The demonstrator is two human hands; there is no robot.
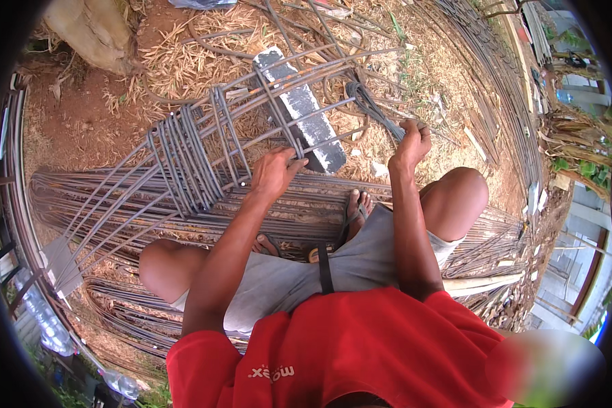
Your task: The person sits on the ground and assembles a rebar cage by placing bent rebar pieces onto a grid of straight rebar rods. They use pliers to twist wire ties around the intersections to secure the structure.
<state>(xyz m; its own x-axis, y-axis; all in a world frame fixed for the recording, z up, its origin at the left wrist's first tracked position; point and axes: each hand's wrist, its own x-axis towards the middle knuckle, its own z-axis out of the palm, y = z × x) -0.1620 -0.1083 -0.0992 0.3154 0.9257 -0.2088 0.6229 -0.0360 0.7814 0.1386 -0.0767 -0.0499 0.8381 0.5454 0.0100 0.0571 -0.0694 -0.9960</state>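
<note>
A rebar cage (234, 126) of long rusty bars and square stirrups lies slantwise in front of me. Several stirrups (187, 160) are bunched together on its left part. My left hand (275, 168) is closed at the cage's near edge, its fingers around the lower corner of a separate stirrup (279, 109). Under the cage's right end rests a black and white block (309, 119). To the right, a bent bundle of thin dark tie wire (372, 109) runs to my right hand (411, 144), which is closed on its near end.
Long rebar rods (115, 187) lie in a wide stack beneath and beside my feet. More rods (489, 75) curve along the right. Dry leaves (173, 71) cover the soil beyond the cage. A tree trunk (92, 30) stands at far left; plastic bottles (51, 330) lie lower left.
</note>
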